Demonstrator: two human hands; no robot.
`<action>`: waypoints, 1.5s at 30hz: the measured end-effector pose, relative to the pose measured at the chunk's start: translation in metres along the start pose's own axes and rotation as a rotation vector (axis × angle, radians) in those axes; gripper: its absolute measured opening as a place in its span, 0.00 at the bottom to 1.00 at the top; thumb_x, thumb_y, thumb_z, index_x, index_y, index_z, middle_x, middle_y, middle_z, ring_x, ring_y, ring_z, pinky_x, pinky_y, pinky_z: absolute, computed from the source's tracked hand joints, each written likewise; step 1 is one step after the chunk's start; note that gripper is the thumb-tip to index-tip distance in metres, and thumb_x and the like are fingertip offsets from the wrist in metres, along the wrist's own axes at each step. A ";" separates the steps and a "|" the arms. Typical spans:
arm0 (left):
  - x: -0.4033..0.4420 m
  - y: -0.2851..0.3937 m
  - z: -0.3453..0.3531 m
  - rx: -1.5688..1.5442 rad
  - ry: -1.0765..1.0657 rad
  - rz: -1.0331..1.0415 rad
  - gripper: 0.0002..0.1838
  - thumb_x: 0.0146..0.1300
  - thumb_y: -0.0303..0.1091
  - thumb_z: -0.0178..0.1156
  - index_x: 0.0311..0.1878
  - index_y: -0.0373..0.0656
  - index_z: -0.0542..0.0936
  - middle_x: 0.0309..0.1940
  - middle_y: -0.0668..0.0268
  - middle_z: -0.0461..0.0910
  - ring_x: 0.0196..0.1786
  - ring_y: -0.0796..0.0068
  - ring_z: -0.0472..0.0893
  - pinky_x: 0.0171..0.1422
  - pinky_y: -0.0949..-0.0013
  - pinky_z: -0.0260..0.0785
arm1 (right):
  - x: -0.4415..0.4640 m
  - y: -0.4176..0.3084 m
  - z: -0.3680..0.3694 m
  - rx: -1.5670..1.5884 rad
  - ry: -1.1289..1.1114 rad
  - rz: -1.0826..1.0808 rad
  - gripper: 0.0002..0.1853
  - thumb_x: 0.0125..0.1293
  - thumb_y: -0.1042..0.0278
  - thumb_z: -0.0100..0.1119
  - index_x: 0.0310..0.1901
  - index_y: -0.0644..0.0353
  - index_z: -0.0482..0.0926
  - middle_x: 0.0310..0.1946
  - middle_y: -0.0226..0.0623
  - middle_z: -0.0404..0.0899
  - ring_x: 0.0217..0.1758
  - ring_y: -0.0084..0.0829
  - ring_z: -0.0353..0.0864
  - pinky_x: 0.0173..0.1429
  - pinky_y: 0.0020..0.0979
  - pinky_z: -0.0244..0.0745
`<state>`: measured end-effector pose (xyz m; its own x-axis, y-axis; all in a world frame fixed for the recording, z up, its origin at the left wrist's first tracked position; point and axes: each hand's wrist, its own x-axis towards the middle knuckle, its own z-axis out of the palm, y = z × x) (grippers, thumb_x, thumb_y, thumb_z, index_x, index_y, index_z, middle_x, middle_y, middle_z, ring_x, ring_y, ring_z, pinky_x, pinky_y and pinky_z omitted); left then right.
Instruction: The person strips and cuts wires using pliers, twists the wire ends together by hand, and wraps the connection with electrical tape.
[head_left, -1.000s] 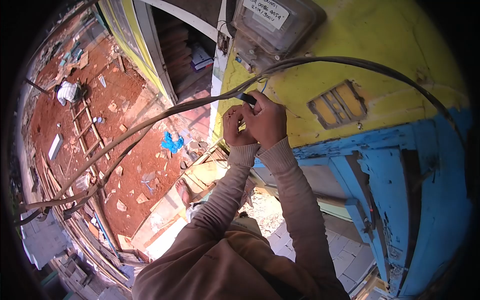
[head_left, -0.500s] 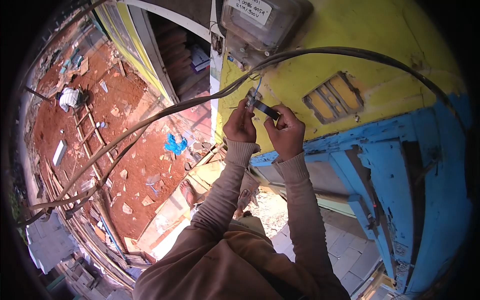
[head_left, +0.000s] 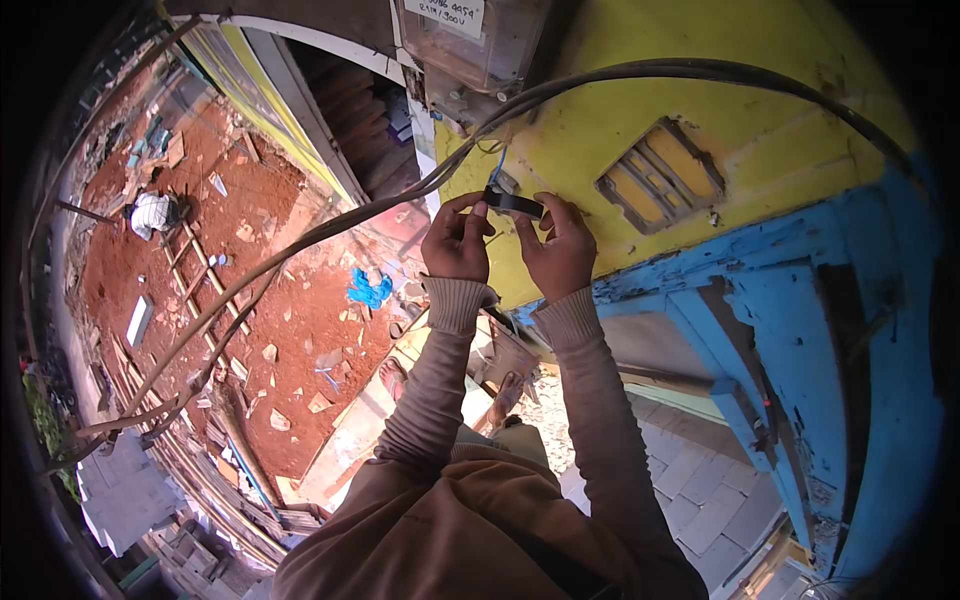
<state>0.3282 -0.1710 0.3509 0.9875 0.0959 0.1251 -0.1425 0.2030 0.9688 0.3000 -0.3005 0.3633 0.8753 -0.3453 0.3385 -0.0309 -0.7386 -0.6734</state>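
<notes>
My left hand [head_left: 457, 242] is closed, its thumb and fingers pinching the end of a thin blue wire [head_left: 500, 160] where black tape meets it. From that pinch a strip of black electrical tape [head_left: 520, 206] runs across to my right hand [head_left: 560, 248], whose fingers are closed on the tape's other side. Whether a full roll sits in the right fingers is partly hidden. Both hands are close to the yellow wall [head_left: 565, 130], under a thick black cable [head_left: 640, 70].
An electric meter box [head_left: 465, 55] hangs above on the wall. Right of my hands are a vent block [head_left: 665, 175] and peeling blue boards [head_left: 790, 340]. Red soil lies left, with a bamboo ladder [head_left: 200, 285], a crouching person [head_left: 153, 214] and blue plastic [head_left: 371, 288].
My view has shifted, so the wall and meter sit higher and further left. Both hands have stayed together at the wire, and the tape strip now lies flatter between them.
</notes>
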 end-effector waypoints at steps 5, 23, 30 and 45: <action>-0.001 -0.004 0.001 -0.075 -0.018 -0.043 0.10 0.71 0.31 0.60 0.50 0.37 0.80 0.25 0.67 0.80 0.25 0.86 0.72 0.28 0.79 0.62 | -0.001 -0.001 0.015 -0.101 0.320 -0.303 0.18 0.56 0.66 0.73 0.47 0.60 0.81 0.39 0.38 0.76 0.26 0.34 0.78 0.29 0.35 0.76; 0.003 -0.009 -0.005 -0.278 0.111 -0.177 0.29 0.61 0.25 0.69 0.60 0.43 0.63 0.35 0.53 0.86 0.25 0.80 0.77 0.27 0.76 0.67 | 0.029 -0.007 0.041 -0.240 -0.134 -0.225 0.13 0.63 0.60 0.64 0.42 0.60 0.80 0.33 0.45 0.82 0.35 0.49 0.84 0.38 0.47 0.78; -0.005 -0.005 0.004 -0.266 0.185 -0.121 0.37 0.59 0.26 0.71 0.68 0.40 0.62 0.36 0.54 0.86 0.26 0.80 0.78 0.32 0.75 0.71 | 0.023 -0.008 0.031 -0.273 -0.265 -0.205 0.22 0.66 0.68 0.56 0.60 0.68 0.70 0.37 0.50 0.82 0.39 0.53 0.84 0.41 0.47 0.80; -0.006 -0.015 0.013 -0.404 0.205 -0.054 0.23 0.66 0.21 0.62 0.61 0.36 0.65 0.47 0.48 0.85 0.47 0.71 0.85 0.52 0.72 0.76 | 0.043 -0.090 -0.010 -0.343 -0.299 -0.231 0.19 0.60 0.54 0.66 0.46 0.60 0.84 0.30 0.49 0.84 0.34 0.48 0.85 0.39 0.45 0.79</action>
<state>0.3250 -0.1873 0.3381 0.9663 0.2573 -0.0075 -0.1464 0.5730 0.8064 0.3353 -0.2548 0.4448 0.9762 -0.0069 0.2166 0.0668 -0.9412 -0.3313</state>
